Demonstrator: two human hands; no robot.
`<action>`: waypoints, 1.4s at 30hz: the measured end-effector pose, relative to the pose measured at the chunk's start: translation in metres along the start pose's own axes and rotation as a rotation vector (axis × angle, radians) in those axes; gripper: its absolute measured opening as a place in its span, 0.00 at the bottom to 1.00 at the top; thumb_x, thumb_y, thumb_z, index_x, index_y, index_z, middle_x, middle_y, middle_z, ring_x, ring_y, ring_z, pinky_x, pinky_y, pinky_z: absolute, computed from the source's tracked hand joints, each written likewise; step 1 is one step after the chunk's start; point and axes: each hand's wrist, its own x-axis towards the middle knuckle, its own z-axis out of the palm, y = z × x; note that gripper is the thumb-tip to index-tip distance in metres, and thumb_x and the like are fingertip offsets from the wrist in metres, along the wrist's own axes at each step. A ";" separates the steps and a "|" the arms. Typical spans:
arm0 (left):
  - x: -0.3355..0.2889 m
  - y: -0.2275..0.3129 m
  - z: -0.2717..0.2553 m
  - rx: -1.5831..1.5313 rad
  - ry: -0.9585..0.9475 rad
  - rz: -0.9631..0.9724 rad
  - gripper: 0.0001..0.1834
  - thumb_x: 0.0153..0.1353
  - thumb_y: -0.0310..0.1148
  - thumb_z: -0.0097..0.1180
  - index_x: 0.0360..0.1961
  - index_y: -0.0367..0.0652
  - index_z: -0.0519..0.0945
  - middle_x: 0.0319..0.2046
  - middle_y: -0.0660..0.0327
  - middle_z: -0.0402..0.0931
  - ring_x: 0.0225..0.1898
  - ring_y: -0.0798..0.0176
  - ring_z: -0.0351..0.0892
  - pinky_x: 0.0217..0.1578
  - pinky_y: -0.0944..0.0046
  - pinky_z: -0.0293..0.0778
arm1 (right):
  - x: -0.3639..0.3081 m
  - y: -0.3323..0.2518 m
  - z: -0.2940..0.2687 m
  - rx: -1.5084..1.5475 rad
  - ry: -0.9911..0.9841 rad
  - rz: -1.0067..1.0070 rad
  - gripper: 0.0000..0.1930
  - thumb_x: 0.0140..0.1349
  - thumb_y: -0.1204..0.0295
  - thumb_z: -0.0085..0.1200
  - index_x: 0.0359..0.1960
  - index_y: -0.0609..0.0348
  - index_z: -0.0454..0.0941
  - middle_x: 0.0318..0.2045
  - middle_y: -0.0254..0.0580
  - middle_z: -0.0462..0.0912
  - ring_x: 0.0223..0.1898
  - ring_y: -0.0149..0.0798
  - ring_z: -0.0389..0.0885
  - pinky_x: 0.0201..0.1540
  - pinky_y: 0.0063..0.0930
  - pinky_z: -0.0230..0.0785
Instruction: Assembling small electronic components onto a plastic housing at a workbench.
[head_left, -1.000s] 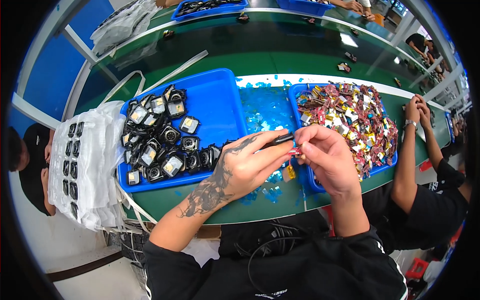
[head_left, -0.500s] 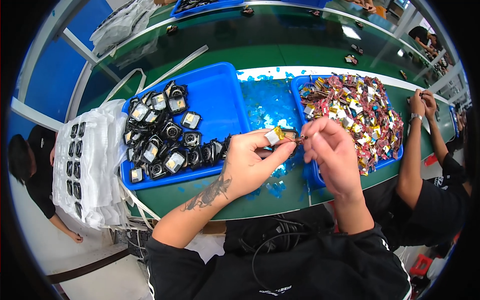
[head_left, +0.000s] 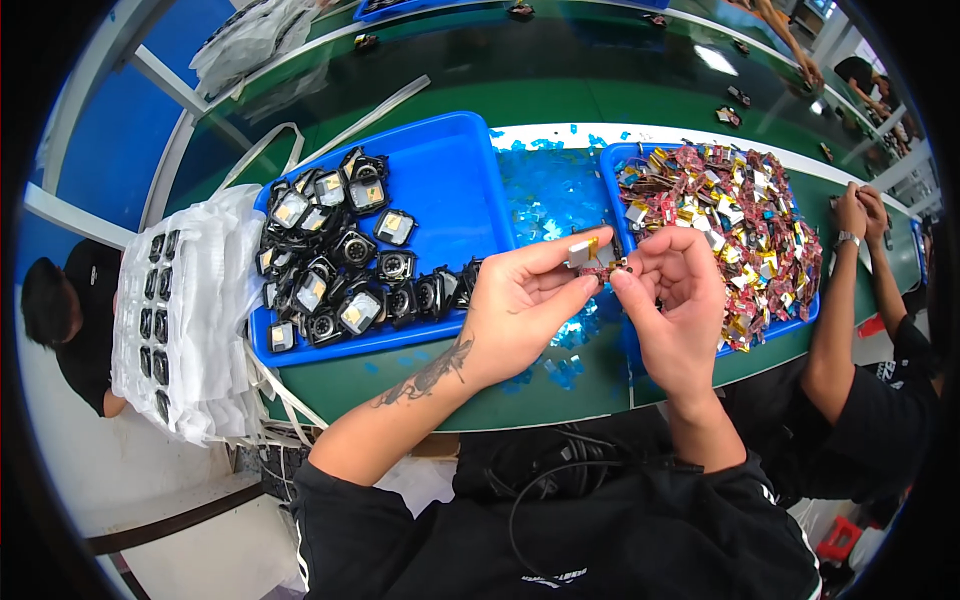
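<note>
Both of my hands meet over the bench between two blue trays. Thumb and fingers of my left hand (head_left: pixel 512 312) are closed on a small watch circuit assembly (head_left: pixel 588 258), which shows a silver-white piece, gold tape and a reddish strip. My right hand (head_left: pixel 677 305) pinches the right end of the same assembly with thumb and forefinger. A dark edge shows behind it; fingers hide the rest. Left of my hands, black watch cases (head_left: pixel 355 248) lie heaped in a blue tray (head_left: pixel 435 190). Reddish and gold circuit pieces (head_left: pixel 745 235) fill the other tray (head_left: pixel 609 165) at right.
Blue film scraps (head_left: pixel 550 200) litter the bench between the trays. White padded sheets (head_left: pixel 205 320) holding black parts are stacked at far left. Beyond the trays runs a green conveyor (head_left: pixel 560 85) carrying scattered parts. A co-worker's forearms (head_left: pixel 835 270) reach in at right.
The gold-taped piece has tipped more upright, and a reddish strip now shows between my hands. My right fingers have drawn in against the assembly. The whole view has shifted slightly.
</note>
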 end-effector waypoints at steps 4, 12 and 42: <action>0.001 0.001 0.006 -0.046 0.029 -0.012 0.23 0.63 0.16 0.49 0.61 0.33 0.69 0.56 0.51 0.73 0.53 0.64 0.76 0.54 0.67 0.74 | -0.001 0.009 0.000 -0.028 0.021 -0.028 0.16 0.57 0.83 0.61 0.43 0.60 0.68 0.31 0.30 0.75 0.27 0.15 0.68 0.28 0.08 0.58; -0.003 -0.005 0.011 0.050 0.129 0.091 0.27 0.64 0.15 0.46 0.63 0.41 0.58 0.55 0.45 0.73 0.54 0.60 0.77 0.54 0.63 0.75 | 0.007 0.004 0.009 -0.315 -0.026 -0.203 0.23 0.54 0.85 0.60 0.53 0.63 0.70 0.35 0.40 0.76 0.32 0.29 0.76 0.27 0.18 0.71; -0.003 0.051 -0.114 1.978 0.361 0.084 0.17 0.50 0.34 0.66 0.40 0.44 0.76 0.39 0.55 0.77 0.50 0.51 0.70 0.54 0.47 0.60 | 0.265 0.062 -0.034 -0.835 -0.354 0.130 0.16 0.53 0.66 0.66 0.41 0.60 0.79 0.30 0.37 0.80 0.32 0.32 0.78 0.31 0.26 0.72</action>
